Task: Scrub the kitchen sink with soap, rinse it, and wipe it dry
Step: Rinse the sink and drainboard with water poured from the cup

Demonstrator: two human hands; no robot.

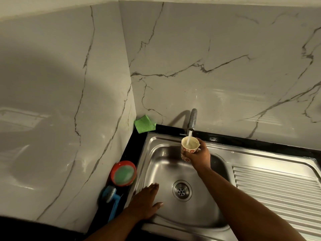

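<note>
Cup (pixel 189 147) under tap (pixel 192 120), above sink (pixel 156 173).

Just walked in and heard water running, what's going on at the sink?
A person's right hand holds a patterned cup under the running tap, filling it with water. The left hand rests flat inside the steel sink, left of the drain. A green cloth, a red tub and a blue brush sit on the counter, untouched.

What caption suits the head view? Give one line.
Right hand fills a floral cup under the running tap; left hand rests flat on the steel sink.
</note>
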